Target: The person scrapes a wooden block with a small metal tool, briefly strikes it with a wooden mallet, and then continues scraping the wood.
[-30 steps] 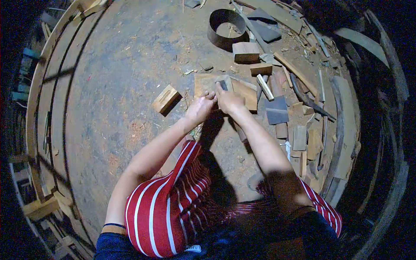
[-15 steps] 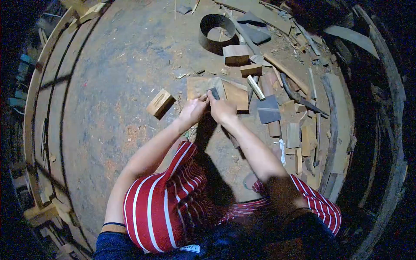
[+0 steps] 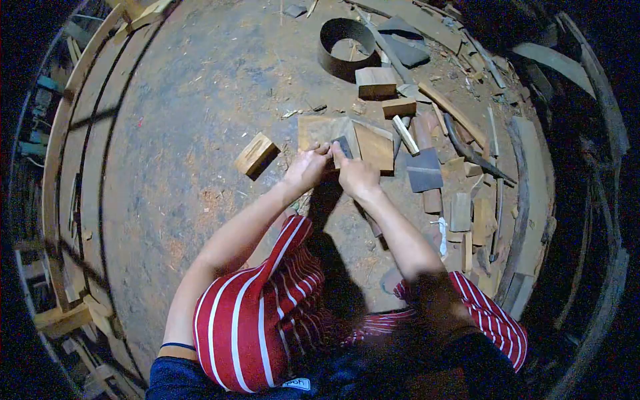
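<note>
My left hand (image 3: pixel 308 167) and my right hand (image 3: pixel 359 175) meet over a flat wooden board (image 3: pixel 313 127) on the ground. Between the fingertips shows a small dark grey piece like sandpaper (image 3: pixel 343 145), which my right index finger presses while the other fingers curl under. The left fingers are closed at its left edge; what they grip is hidden. Just right of the hands lies a slanted wooden piece (image 3: pixel 375 145). A wooden block (image 3: pixel 257 155) with a marked top rests left of my left hand.
A dark round hoop (image 3: pixel 347 50) stands farther off, near a wooden block (image 3: pixel 375 83). To the right lie a dark grey sheet (image 3: pixel 425 171), a pale stick (image 3: pixel 405 135), a curved dark tool (image 3: pixel 473 152) and wood scraps. A long timber frame (image 3: pixel 57 167) runs along the left.
The view has shifted slightly, so the ground items appear farther right. Both hands stay together over the board, with the dark piece still at the fingertips.
</note>
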Tool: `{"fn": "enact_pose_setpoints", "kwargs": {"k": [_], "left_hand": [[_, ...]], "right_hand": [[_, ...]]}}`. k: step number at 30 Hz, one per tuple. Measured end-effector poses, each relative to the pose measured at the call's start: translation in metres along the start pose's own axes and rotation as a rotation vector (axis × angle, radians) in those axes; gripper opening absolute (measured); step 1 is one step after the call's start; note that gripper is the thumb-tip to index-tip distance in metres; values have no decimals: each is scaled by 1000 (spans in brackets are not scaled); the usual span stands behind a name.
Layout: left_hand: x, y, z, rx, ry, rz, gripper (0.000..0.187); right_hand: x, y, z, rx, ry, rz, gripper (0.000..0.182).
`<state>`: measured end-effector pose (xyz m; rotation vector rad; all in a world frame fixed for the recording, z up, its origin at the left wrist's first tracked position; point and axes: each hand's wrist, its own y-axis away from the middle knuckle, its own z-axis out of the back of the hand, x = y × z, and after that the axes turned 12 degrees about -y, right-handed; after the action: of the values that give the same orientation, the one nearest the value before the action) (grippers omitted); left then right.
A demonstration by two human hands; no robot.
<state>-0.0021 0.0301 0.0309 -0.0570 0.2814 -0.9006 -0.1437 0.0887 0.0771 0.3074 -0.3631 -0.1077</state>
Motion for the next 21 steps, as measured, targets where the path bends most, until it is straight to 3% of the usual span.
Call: {"fn": "enact_pose_setpoints", "kwargs": {"k": [7, 9, 10, 15, 17, 21], "left_hand": [[7, 0, -7, 92, 69, -20, 32], [9, 0, -9, -34, -49, -75, 29], [6, 0, -8, 22, -42, -16, 42], [7, -1, -12, 135, -31, 38, 44], [6, -2, -9, 51, -18, -15, 30], [3, 0, 4, 62, -17, -17, 28]], "right_hand": [[0, -37, 3, 37, -87, -50, 45], [-6, -33, 0, 3, -55, -22, 46], [-5, -29, 0, 0, -58, -29, 46], [-4, -10, -6, 19, -67, -14, 45], [-3, -21, -3, 30, -57, -11, 47], [1, -70, -3, 10, -145, -89, 52]]}}
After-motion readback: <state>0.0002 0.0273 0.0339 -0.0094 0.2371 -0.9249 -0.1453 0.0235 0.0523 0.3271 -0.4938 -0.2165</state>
